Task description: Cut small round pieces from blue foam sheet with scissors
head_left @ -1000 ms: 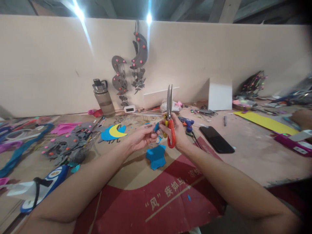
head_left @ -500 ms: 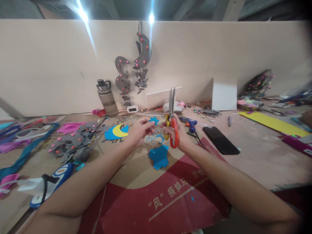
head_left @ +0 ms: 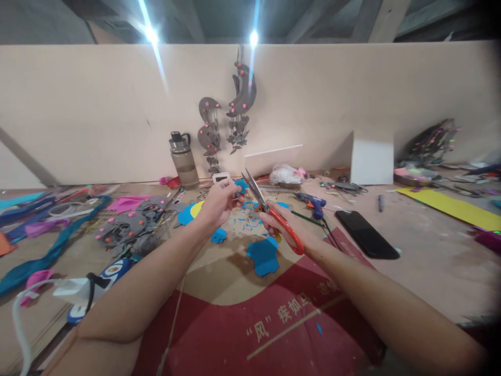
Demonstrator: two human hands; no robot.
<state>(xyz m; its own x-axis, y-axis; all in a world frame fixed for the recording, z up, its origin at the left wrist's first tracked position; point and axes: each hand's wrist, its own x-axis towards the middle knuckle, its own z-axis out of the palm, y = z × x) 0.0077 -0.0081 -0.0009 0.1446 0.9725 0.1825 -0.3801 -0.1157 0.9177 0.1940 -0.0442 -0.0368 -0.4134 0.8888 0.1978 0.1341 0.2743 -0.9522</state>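
My left hand (head_left: 217, 204) pinches a small blue star-shaped foam piece (head_left: 240, 186) above the table. My right hand (head_left: 282, 226) grips red-handled scissors (head_left: 274, 213), blades tilted up and left, tips close to the blue piece. Below the hands lie a larger blue foam scrap (head_left: 263, 256), a smaller blue cutout (head_left: 218, 235) and several tiny blue trimmings (head_left: 246, 223). A blue and yellow moon cutout (head_left: 190, 212) is partly hidden behind my left wrist.
A black phone (head_left: 367, 234) and blue glue gun (head_left: 312, 200) lie to the right. Grey foam ornaments (head_left: 129, 232) and coloured scraps cover the left. A water bottle (head_left: 183, 160) and white box (head_left: 371, 156) stand by the wall. Red cardboard (head_left: 274, 324) lies near me.
The scissors have swung from upright to tilted left toward the blue piece. Both hands sit slightly lower and my view has shifted, and a small blue cutout now lies below my left hand.
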